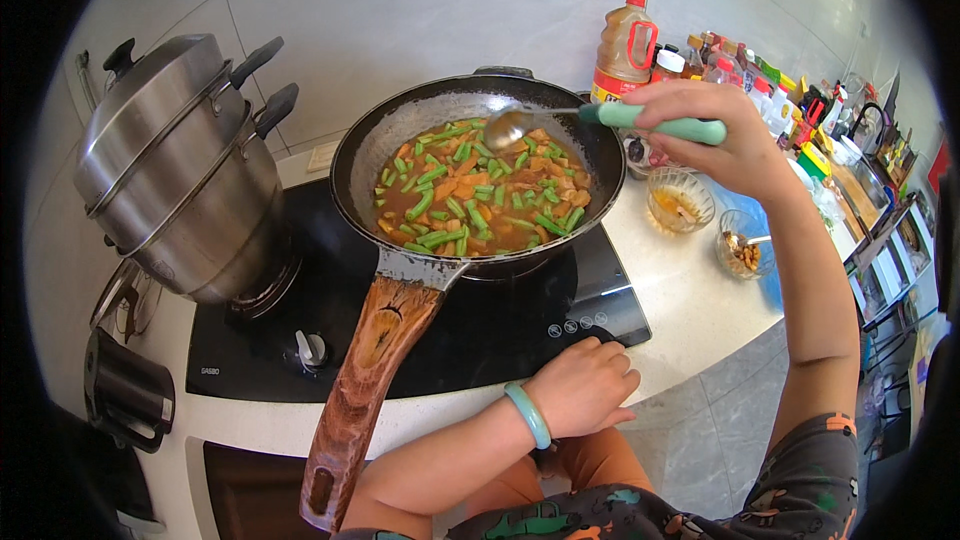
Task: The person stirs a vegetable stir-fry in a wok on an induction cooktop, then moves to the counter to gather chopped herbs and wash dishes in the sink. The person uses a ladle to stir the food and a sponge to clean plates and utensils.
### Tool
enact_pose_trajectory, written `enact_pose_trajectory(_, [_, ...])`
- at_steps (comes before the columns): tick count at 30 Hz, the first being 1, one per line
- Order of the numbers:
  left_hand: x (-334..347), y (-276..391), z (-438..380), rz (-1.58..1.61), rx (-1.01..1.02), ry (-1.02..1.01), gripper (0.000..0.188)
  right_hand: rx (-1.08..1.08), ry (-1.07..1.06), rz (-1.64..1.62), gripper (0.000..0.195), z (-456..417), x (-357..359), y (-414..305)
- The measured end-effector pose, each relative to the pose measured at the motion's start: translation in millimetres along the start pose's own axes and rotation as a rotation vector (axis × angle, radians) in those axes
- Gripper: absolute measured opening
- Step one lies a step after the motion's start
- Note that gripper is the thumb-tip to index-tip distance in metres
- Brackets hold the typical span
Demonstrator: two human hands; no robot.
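A dark wok [352, 142] with a wooden handle [375, 360] sits on the black glass cooktop [480, 360]. Cut green beans and orange-brown pieces [472, 191] lie in brown sauce inside it. My right hand [705, 135] grips the light green handle of a metal ladle [508, 127], whose bowl is over the far part of the food; whether it touches the sauce I cannot tell. Near the cooktop's front right edge, my left hand [589, 388] is loosely curled, with no object seen in it and a pale green bangle on the wrist.
A lidded steel steamer pot [180, 172] stands on the left burner, beside a dark kettle [129, 386]. To the right are a glass bowl of yellowish liquid [680, 200], a glass bowl with a spoon [744, 244], a large oil bottle [624, 45] and many condiment bottles.
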State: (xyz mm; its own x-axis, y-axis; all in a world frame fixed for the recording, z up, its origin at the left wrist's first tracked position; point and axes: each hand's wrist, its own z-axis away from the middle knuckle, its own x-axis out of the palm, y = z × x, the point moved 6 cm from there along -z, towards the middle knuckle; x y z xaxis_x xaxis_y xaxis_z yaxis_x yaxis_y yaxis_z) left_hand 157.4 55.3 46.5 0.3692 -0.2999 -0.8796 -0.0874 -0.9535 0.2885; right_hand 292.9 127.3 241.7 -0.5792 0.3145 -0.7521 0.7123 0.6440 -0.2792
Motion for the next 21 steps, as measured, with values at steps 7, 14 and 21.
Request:
enact_pose_trajectory(7, [-2, 0, -1, 0.02, -0.009, -0.015, 0.031, -0.027, 0.072, 0.095, 0.019, -19, 34, 20])
enact_pose_trajectory(14, [0, 0, -2, 0.004, -0.013, -0.045, 0.031, -0.187, 0.108, 0.052, 0.02, -34, 58, 12])
enact_pose_trajectory(21, [0, 1, -1, -0.008, -0.009, -0.037, 0.031, -0.139, -0.062, 0.084, 0.022, -27, 0, -20])
